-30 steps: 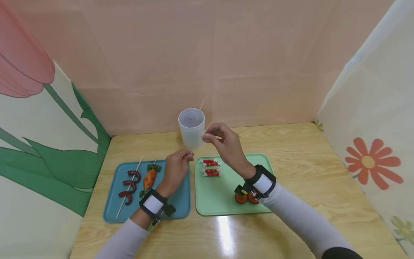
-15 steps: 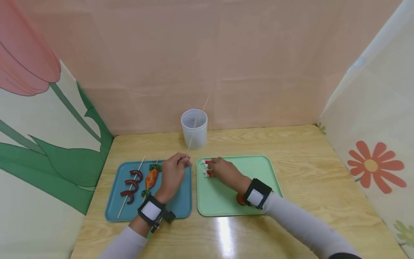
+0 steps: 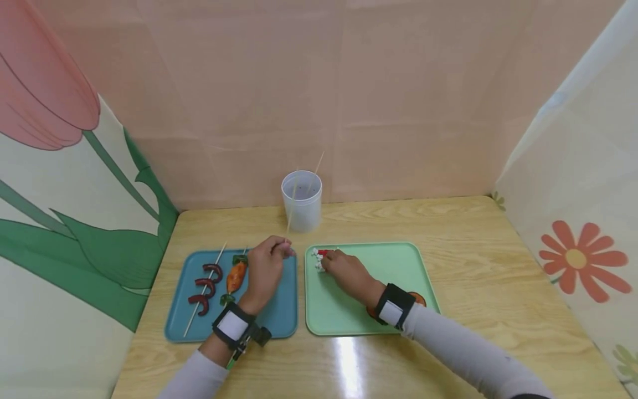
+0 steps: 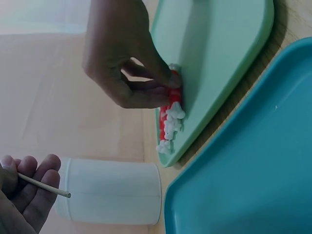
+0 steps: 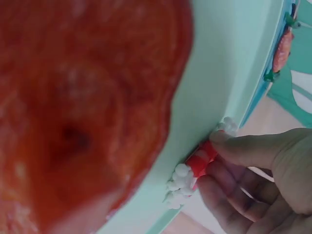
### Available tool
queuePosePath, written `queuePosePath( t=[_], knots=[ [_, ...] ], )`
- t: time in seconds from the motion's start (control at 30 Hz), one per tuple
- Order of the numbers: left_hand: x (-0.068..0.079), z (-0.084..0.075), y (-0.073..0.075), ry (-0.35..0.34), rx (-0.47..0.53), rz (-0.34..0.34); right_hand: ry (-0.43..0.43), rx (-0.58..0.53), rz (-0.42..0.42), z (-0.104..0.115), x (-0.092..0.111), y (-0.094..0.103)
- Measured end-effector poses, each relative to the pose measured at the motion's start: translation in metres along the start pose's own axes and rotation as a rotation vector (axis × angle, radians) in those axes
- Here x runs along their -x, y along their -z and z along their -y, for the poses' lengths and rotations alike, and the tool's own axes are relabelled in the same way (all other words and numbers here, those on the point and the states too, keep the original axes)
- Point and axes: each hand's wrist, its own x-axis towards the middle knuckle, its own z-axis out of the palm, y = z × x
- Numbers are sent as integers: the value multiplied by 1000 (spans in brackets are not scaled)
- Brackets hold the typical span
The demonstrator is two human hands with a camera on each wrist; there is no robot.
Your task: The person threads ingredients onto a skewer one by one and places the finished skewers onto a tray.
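My left hand [image 3: 266, 271] pinches a thin wooden skewer [image 3: 291, 219] that points up in front of the white cup. In the left wrist view, the skewer's blunt end [image 4: 63, 193] sticks out past the fingers. Over the left side of the green tray [image 3: 369, 332], my right hand [image 3: 349, 271] holds a red stick-shaped piece with knobbly white ends [image 4: 174, 95] between thumb and fingers. Another such red piece [image 4: 162, 127] lies right beside it, partly hidden. Close to the right wrist camera is a large, blurred red round slice [image 5: 83, 87].
On the blue tray [image 3: 174, 327] to the left lie a skewer with curled dark red pieces [image 3: 205, 287] and another with an orange piece and green ones [image 3: 236, 277]. The white cup [image 3: 304, 213] at the back contains a skewer. Round slices [image 3: 417, 299] sit under my right wrist.
My right hand has come down from beside the cup onto the red pieces and now grips one. The left hand keeps the skewer, which now shows standing up in front of the cup.
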Motion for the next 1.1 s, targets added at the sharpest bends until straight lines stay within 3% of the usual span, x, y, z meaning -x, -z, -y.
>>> queuePosePath(
  t=[0.43, 0.57, 0.63, 0.87, 1.1],
  knots=[
    [-1, -3, -2, -10, 64, -20, -27, -68, 72, 3, 0, 0],
    [-2, -5, -3, -1, 60, -18, -44, -23, 39, 4, -1, 2],
    [-2, -7, -3, 4, 49, -12, -81, -62, 16, 3, -4, 8],
    [-2, -5, -3, 26, -21, 49, -312, -573, -88, -13, -29, 59],
    [4, 3, -7, 23, -87, 139, -405, -929, -261, -37, -53, 114]
  ],
)
